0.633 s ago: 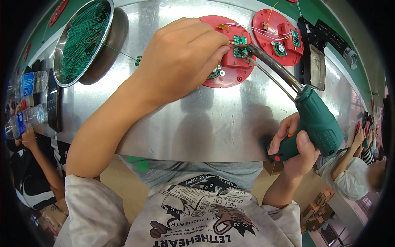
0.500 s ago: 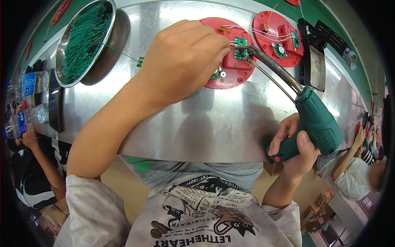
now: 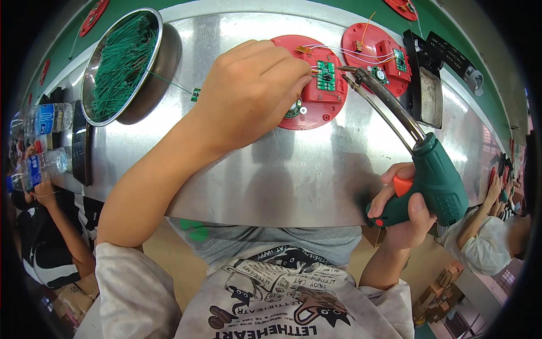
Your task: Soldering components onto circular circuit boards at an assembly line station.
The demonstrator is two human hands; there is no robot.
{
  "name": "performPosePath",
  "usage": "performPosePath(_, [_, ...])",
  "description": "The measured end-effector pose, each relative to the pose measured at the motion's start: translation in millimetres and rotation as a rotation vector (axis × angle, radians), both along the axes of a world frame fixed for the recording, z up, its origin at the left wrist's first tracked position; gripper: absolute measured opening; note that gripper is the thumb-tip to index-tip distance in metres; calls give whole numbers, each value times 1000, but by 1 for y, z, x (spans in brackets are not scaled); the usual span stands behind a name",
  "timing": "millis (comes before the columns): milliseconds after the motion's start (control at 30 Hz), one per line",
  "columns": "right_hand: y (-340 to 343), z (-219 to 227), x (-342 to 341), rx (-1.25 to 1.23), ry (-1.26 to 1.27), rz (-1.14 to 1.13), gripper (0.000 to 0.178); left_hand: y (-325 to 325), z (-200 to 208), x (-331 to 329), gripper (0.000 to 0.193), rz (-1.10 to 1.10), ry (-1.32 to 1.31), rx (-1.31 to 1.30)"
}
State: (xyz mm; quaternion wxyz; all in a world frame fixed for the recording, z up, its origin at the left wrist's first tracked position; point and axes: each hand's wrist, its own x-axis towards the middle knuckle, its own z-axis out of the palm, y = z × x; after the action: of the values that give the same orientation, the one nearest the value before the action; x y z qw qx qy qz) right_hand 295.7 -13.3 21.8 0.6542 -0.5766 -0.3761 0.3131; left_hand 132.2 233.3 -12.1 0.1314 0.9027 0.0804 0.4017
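Observation:
My right hand [image 3: 403, 212] is wrapped round the handle of a green soldering gun [image 3: 437, 169]. An orange trigger shows beside its index finger. The gun's metal tip [image 3: 345, 69] is just off the right edge of a small green circuit board [image 3: 326, 75]. That board sits on a raised block of a round red plastic housing [image 3: 322, 116]. Over the housing's left part, my left hand [image 3: 257, 85] is closed in a pinch at thin wires [image 3: 314, 71] by the board's left edge; its fingertips partly hide them. A small speaker [image 3: 293, 109] peeks out below the fingers.
A second red housing [image 3: 361, 37] with wires and a board lies behind right, beside a black metal tray [image 3: 432, 90]. A steel bowl [image 3: 160, 45] of green wires [image 3: 121, 68] stands at left. Plastic bottles [image 3: 53, 118] are at far left. Co-workers sit at both sides.
The soldering gun's tip has drawn back from the circuit board to its right edge. My right index finger has eased off, so the orange trigger shows. My left hand stays pinched in place.

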Motion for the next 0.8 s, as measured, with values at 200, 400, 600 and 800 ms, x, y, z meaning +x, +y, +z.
performPosePath(200, [-2,-3,-1,-5,-8,-24,59,0,-2,2,12,-1,-18,9])
performPosePath(400, [-2,-2,-2,-40,1,-7,53,-1,0,1,13,-1,-8,9])
performPosePath(600, [-1,1,-4,-81,-5,7,45,-1,5,0,13,-49,-12,-28])
performPosePath(800, [-1,1,-5,-93,23,-13,40,2,0,0,14,-43,-14,-12])
